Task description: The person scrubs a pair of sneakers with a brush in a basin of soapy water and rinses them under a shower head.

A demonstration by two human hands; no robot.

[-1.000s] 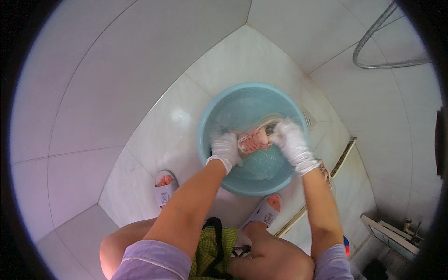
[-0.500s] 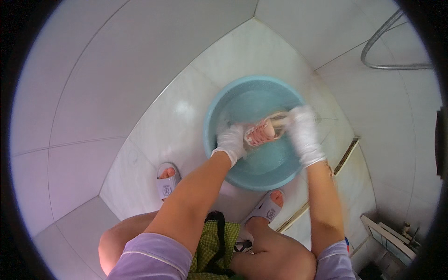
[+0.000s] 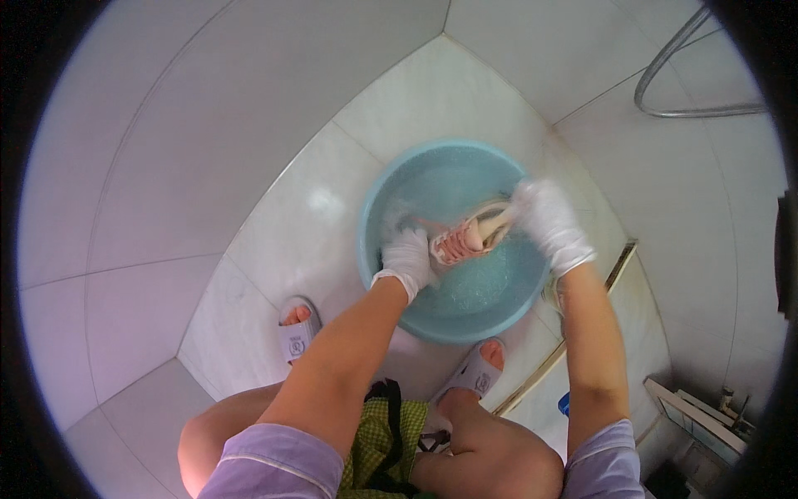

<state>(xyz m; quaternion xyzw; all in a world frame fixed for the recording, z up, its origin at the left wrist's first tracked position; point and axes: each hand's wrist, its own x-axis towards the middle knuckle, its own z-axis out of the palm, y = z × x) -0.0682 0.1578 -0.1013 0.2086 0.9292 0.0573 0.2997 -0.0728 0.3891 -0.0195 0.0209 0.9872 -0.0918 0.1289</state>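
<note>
"Grey slipper (image 3: 297, 334), lower left — what's right of it?"
"The white-gloved left hand (image 3: 406, 259), mid-frame, its grip closed on the toe end of the pink shoe (image 3: 459, 244), inside the blue basin (image 3: 455, 334)."
"And the right hand (image 3: 547, 219)?"
"By the shoe's heel, right of centre — blurred; I can't tell its grip."

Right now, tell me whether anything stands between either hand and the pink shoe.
Besides the white glove, nothing visible separates the left hand from the pink shoe; it grips the toe end. At the shoe's opening, a pale strip shows between shoe and right hand; I cannot tell what it is.
</note>
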